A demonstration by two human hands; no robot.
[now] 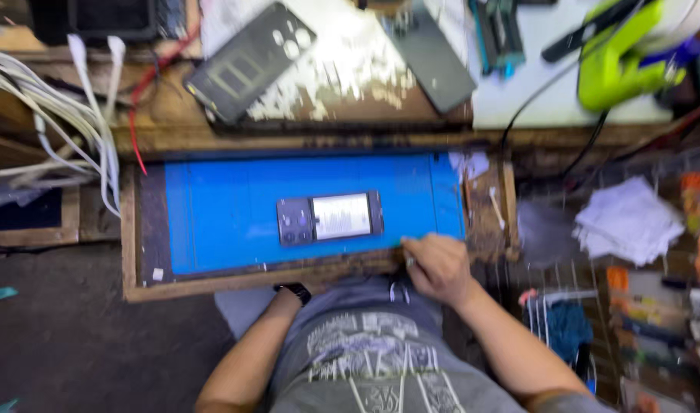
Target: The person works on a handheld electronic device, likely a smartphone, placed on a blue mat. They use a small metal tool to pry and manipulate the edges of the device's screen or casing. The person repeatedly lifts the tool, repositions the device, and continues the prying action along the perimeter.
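A dark phone body [330, 218], back side up with a pale shiny panel in its middle, lies on a blue work mat [227, 206]. My right hand [436, 266] rests at the mat's near right edge with its fingers curled; whether it holds something small I cannot tell. My left hand is hidden under the wooden board's near edge; only the forearm and a black wristband [293, 291] show.
The mat sits on a wooden board [140, 287]. Behind it lie a dark phone back cover [250, 61] and another phone [434, 57]. White cables [74, 122] hang at left. A green tool [621, 65] sits at the far right, and white tissues [629, 222] at right.
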